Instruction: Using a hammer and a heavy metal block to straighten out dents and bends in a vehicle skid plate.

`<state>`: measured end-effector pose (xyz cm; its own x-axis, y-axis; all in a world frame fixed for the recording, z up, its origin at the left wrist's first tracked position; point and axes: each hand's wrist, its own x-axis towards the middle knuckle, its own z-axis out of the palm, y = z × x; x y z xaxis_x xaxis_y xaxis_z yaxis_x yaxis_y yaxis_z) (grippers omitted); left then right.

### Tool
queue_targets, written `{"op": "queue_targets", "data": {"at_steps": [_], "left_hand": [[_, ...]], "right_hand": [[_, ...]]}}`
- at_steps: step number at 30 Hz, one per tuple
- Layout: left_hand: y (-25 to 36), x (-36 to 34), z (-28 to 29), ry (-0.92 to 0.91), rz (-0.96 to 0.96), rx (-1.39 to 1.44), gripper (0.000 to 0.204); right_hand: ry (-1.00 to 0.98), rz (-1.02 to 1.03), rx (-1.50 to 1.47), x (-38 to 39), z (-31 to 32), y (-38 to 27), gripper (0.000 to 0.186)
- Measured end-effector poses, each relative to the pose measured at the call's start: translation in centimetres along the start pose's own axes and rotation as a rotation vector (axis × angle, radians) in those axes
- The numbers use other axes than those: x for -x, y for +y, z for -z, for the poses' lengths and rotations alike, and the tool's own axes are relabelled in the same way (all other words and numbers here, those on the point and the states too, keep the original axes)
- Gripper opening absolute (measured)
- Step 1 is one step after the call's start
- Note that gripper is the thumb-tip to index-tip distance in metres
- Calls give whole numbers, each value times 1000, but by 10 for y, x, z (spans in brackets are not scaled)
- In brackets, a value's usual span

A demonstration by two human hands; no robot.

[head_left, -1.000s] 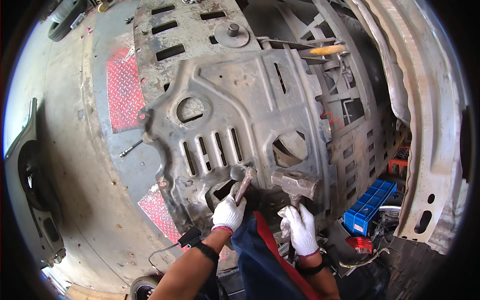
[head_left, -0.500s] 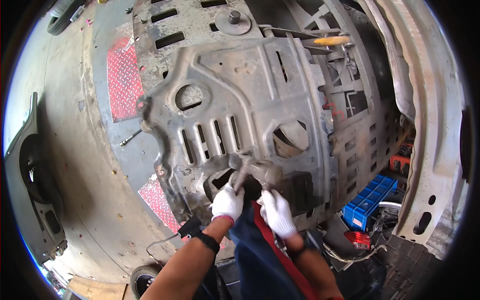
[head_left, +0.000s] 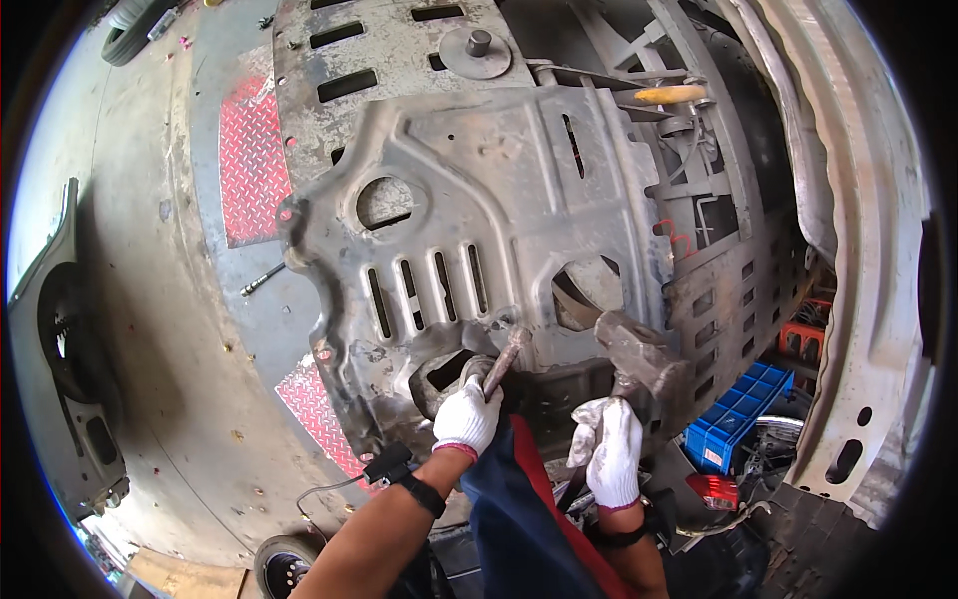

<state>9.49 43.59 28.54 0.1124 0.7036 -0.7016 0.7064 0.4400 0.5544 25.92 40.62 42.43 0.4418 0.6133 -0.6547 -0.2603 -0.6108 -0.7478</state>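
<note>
While left hand (head_left: 467, 419) around metal bar (head_left: 508, 359), right hand (head_left: 613, 454) around hammer (head_left: 641, 361), head past grip

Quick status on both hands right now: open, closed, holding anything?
Left hand: closed, holding a metal bar.
Right hand: closed, holding a hammer.

Car-repair workshop, fender (head_left: 40, 409), wheel (head_left: 286, 571), sledgehammer (head_left: 644, 361)
</note>
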Motion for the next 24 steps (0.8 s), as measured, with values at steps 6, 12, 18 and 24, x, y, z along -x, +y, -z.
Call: {"op": "queue_targets", "data": {"at_steps": [6, 12, 18, 24], "left_hand": [[-3, -3, 1, 38, -24, 77, 43], [5, -6, 1, 57, -22, 146, 46], [-3, -8, -3, 4, -8, 27, 44], [-1, 15, 14, -87, 48, -24, 46]], "right_hand": [[21, 162, 17, 24, -3, -32, 51], [-215, -61, 37, 9, -10, 26, 36], [-220, -268, 173, -16, -9, 45, 36], [-286, -153, 96, 1, -6, 15, 34]]}}
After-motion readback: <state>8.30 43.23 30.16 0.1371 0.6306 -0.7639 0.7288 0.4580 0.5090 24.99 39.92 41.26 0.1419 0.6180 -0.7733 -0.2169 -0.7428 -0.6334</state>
